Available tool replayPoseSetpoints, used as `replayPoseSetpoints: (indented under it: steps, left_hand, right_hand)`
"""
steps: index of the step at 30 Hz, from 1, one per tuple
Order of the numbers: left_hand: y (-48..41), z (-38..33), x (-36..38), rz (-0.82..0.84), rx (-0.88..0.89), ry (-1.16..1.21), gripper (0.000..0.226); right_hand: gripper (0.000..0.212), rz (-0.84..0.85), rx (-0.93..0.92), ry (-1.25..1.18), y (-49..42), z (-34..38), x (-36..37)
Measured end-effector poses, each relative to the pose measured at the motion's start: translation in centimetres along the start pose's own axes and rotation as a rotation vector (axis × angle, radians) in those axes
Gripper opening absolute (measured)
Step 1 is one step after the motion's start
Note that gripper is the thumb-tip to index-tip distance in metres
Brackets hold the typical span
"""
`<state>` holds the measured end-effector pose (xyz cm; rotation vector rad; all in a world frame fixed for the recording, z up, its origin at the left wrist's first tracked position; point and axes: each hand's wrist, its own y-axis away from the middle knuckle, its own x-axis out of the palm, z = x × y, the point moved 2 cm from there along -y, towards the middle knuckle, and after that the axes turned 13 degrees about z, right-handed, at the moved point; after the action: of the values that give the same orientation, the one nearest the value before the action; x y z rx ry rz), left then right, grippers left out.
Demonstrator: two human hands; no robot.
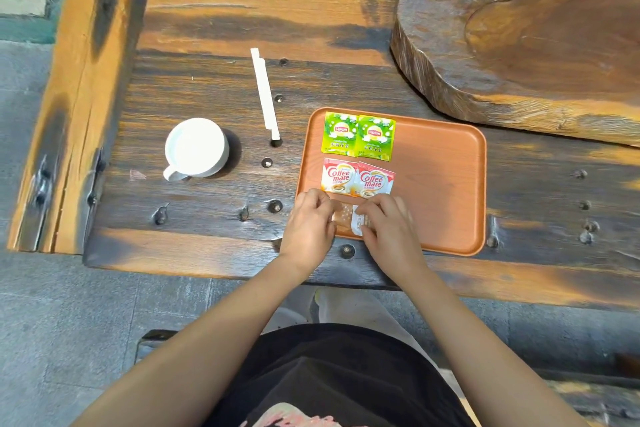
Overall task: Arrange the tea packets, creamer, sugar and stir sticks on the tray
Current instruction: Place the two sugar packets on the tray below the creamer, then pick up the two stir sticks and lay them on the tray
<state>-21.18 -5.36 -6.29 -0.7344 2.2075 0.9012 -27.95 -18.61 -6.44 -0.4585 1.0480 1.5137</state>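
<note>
An orange tray (440, 180) lies on the dark wooden table. Two green Lipton tea packets (358, 136) sit side by side at its far left corner. Below them lie two red-and-white Coffee mate creamer packets (358, 180). At the tray's near left corner are brown and white sugar packets (349, 218), partly hidden by my fingers. My left hand (308, 225) pinches their left edge and my right hand (388, 225) pinches their right edge. White wrapped stir sticks (265, 94) lie on the table, left of the tray.
A white mug (195, 147) stands on the table left of the stir sticks. A thick carved wooden slab (519, 35) rises behind and to the right of the tray. The table's near edge runs just below my wrists.
</note>
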Motion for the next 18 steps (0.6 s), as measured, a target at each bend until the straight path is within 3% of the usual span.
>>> replayPoseSetpoints:
  steps: [5,11,18]
  left_hand:
    - [-0.8,1.2,-1.9,-0.071,-0.029,0.042,0.021]
    - [-5.7,3.6,-9.3,-0.235,-0.192,0.133,0.022]
    - [-12.2,6.3,-14.2,-0.191,-0.389,0.145,0.034]
  right_hand:
    - [0.029,-0.030,-0.034,-0.060,-0.5,0.4,-0.8]
    - [0.021,-0.092,-0.013,-0.047,-6.6,1.0,-4.3]
    - [0.017,-0.076,0.129,0.023,-15.5,0.9,-8.7]
